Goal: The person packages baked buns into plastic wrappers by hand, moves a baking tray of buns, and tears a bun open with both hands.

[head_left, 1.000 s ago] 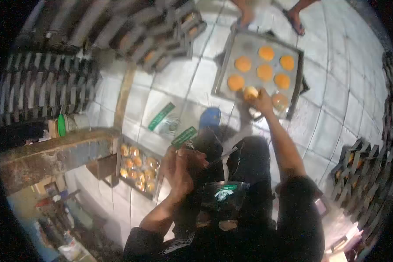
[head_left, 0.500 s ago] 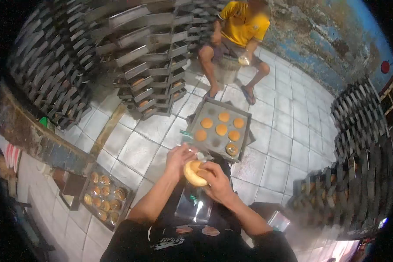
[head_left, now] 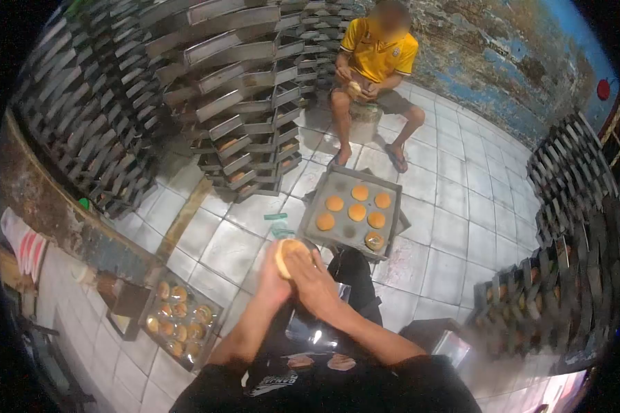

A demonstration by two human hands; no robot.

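Right hand [head_left: 313, 279] spread over the bun [head_left: 282, 257], left hand [head_left: 270, 281] cupped against it; I read both as clamped on it. Squeezing too hard could dent it; uneven pressure could tip it out (floor [head_left: 448, 199] below, tray [head_left: 335, 188] too far forward to catch it).

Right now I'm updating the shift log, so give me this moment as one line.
left hand: holding bun | right hand: laid against bun | tray ahead: more buns | co-worker: seated beyond tray
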